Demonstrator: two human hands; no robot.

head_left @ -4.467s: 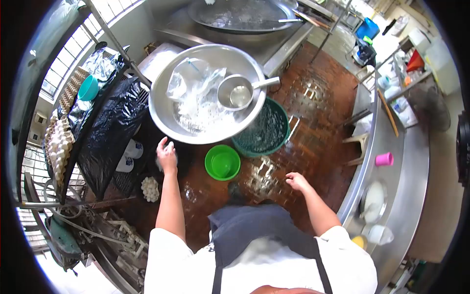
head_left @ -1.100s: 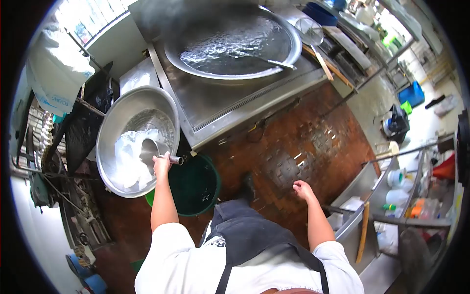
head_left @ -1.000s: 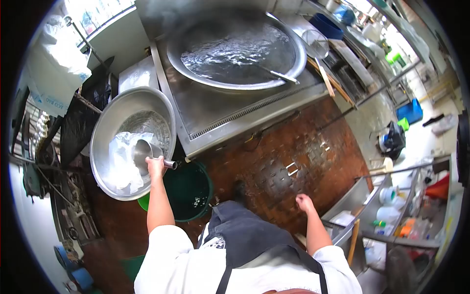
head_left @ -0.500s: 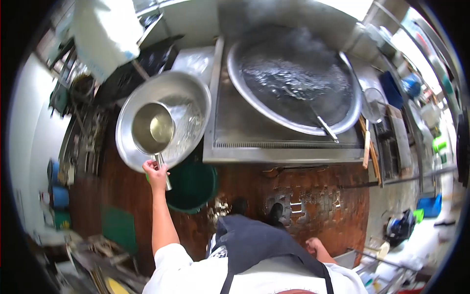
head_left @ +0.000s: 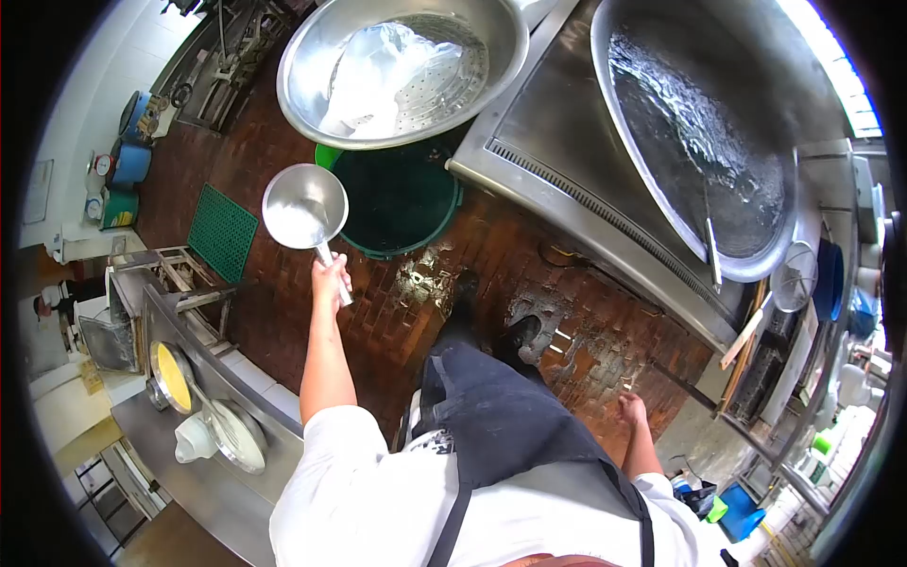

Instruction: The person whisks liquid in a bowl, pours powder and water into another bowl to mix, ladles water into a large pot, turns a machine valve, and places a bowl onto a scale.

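My left hand point(head_left: 330, 281) is closed around the handle of a metal dipper point(head_left: 304, 208), whose round bowl is held over the floor beside the dark green tub point(head_left: 392, 203). Whether the dipper holds anything is hard to tell. Above the tub is a wide metal basin point(head_left: 510, 59) with a clear plastic bag point(head_left: 383, 71) inside. My right hand point(head_left: 632, 408) hangs low at my right side with curled fingers, touching nothing visible; it is too small to tell if anything is in it.
A large pan point(head_left: 647, 165) of bubbling liquid sits on the steel stove point(head_left: 557, 142) at the right, with a strainer point(head_left: 794, 276) beside it. A green mat point(head_left: 223, 232) lies on the floor at the left. A steel counter point(head_left: 213, 491) at the lower left carries a yellow bowl point(head_left: 171, 376).
The dipper has been taken by my left hand, lifted out of the basin and carried away from it. The view has turned left, so the stove now appears at the right and the counter has come into sight.
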